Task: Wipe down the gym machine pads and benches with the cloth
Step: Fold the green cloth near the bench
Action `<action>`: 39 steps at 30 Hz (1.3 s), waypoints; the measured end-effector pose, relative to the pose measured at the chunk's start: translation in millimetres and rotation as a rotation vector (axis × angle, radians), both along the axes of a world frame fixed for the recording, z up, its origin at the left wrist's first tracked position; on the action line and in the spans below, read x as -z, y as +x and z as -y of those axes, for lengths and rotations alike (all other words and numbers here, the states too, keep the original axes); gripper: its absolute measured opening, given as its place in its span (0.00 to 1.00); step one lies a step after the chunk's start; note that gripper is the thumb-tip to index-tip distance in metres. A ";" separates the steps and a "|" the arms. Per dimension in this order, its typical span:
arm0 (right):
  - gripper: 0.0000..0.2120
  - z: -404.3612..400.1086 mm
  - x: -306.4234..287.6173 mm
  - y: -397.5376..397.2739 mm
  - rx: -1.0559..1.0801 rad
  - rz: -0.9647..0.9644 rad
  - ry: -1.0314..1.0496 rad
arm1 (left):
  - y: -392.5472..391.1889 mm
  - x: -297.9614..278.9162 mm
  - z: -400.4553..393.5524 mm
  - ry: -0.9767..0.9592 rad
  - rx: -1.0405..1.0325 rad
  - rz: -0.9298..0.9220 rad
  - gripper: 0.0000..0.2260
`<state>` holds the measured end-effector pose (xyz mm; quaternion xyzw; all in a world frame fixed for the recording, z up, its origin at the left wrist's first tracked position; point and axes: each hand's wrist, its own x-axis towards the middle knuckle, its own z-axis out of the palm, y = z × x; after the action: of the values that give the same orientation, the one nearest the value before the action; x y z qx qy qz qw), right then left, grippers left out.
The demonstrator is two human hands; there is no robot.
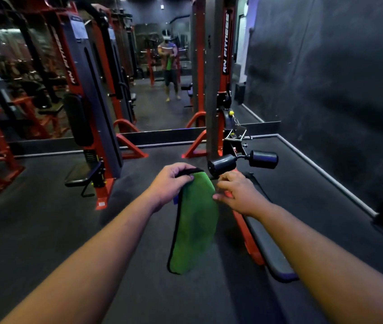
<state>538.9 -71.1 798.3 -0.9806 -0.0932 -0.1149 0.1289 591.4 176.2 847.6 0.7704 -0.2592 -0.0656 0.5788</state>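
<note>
Bright green cloth (195,220) with black edging; red machine frame (106,146) with dark grey panels and white lettering; black roller pads (263,159); dark grey floor (45,230).

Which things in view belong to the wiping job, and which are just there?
Job:
- cloth, green, hanging from the left hand
- right hand, fingers at the cloth's edge
- bench
- roller pads
- seat pad
- back pad

Just there:
- mirror
- floor
- wall
</note>
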 end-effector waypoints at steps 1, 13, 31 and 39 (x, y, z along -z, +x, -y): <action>0.14 3.3 -4.4 7.6 0.014 0.031 -0.004 | 14.2 -4.2 -3.6 0.000 0.004 -0.003 0.11; 0.17 31.0 -16.1 120.7 -0.107 0.051 0.223 | 129.3 -20.7 26.3 0.280 0.133 0.220 0.14; 0.07 110.6 -29.3 258.6 0.425 0.216 1.926 | 232.7 102.6 171.4 -0.346 0.396 -0.660 0.11; 0.26 156.3 -11.3 250.5 0.541 0.355 1.810 | 302.6 101.9 237.9 -0.230 0.477 -0.665 0.09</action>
<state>789.4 -227.4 809.5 -0.4662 0.2422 -0.3161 0.7900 894.0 -61.7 745.7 0.5564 -0.2349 -0.4131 0.6816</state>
